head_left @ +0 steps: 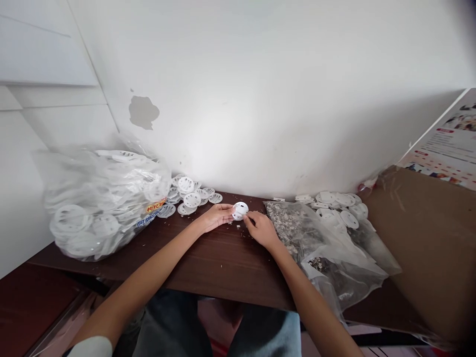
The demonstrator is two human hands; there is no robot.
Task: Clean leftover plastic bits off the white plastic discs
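Note:
Over the middle of the dark brown table (215, 263), a round white disc (240, 211) is held up. My left hand (217, 217) grips its left edge between thumb and fingers. At the disc's right edge, the bent fingers of my right hand (260, 228) are pinched together; anything between them is too small to make out. Several white discs with cut-outs (191, 200) lie in a loose pile left of my hands. On the right, more white discs (336, 201) are heaped behind an open clear bag of small parts (290, 223).
A large clear bag full of white discs (106, 203) fills the table's left side. A brown cardboard box (427, 248) stands at the right. The white wall (238, 99) rises behind the table. Small scraps are scattered around my hands.

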